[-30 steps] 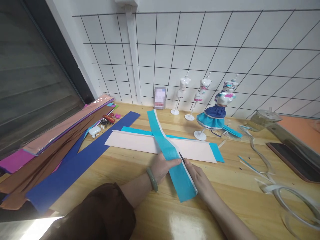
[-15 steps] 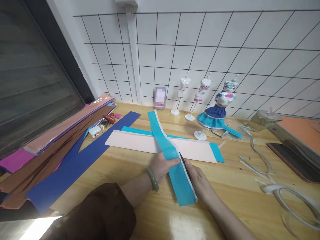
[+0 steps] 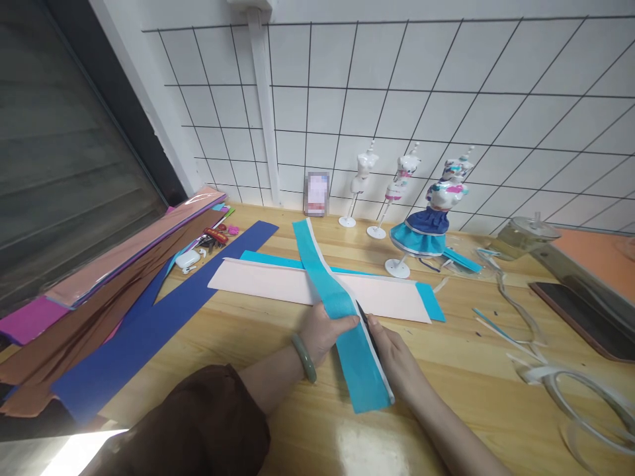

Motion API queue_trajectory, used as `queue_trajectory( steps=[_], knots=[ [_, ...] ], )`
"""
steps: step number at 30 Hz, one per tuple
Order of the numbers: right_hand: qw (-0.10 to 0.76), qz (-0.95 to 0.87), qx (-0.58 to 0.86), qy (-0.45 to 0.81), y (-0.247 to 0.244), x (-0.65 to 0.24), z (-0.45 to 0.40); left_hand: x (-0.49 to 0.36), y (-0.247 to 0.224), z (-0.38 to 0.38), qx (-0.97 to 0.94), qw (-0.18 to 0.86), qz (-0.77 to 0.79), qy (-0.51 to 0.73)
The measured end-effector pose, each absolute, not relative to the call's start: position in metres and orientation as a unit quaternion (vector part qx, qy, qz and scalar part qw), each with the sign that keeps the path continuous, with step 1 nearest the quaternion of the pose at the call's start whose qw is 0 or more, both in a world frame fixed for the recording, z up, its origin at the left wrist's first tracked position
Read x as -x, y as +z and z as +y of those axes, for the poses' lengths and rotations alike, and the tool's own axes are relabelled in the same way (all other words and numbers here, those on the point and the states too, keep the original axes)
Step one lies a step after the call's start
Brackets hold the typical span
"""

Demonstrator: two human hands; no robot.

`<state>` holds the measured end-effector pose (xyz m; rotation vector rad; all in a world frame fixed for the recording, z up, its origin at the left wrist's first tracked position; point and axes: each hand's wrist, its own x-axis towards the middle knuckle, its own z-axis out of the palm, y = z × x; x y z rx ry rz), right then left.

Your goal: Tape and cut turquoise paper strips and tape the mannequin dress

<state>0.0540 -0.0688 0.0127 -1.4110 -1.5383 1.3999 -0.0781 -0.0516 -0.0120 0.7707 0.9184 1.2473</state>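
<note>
My left hand, with a green bangle at the wrist, pinches a long turquoise strip with a white edge, thumb on top. The strip's far end lies over a pale pink strip on the table. Closed round a dark tool, my right hand is at the strip's white right edge. The tool is mostly hidden, and its kind is hard to make out. Another turquoise piece shows from under the pink strip.
Blue and brown strips lie at the left, near an earphone case. Three small mannequins stand at the back, one in a blue skirt. A phone leans on the wall. Coiled white tape lies right.
The near end of the turquoise strip has shifted slightly downward. Both hands stay almost where they were, with their hold unchanged.
</note>
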Motion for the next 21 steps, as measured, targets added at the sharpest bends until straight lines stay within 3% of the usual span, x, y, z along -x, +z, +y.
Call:
queue_trajectory(
  steps=[21],
  knots=[
    [0.283, -0.591, 0.538, 0.530, 0.010, -0.055, -0.067, 0.080, -0.006, -0.049, -0.288, 0.658, 0.396, 0.573]
  ],
)
